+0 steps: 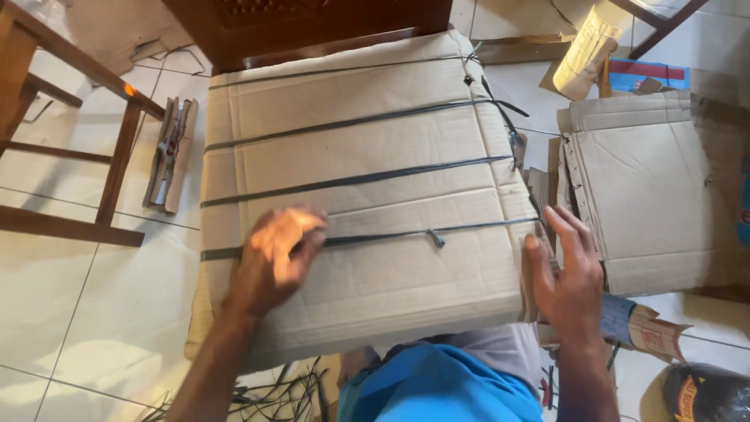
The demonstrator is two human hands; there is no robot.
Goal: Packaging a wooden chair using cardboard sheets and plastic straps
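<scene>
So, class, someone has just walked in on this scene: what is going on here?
A person leans over a large flat cardboard package bound with dark plastic straps. The left hand lies on top of it, over the nearest strap; the right hand presses, fingers spread, against its right edge. Neither hand holds a tool. An opened cardboard box lies on the tiled floor to the right, and strap offcuts lie near the person's legs.

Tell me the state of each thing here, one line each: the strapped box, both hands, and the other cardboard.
Cardboard box: closed, bound by four dark straps.
Nearest strap: fastened, small clip on it.
Left hand: blurred, resting on box top over nearest strap.
Right hand: open, fingers spread against box's right edge.
Second carton: unstrapped, lying on floor.
</scene>
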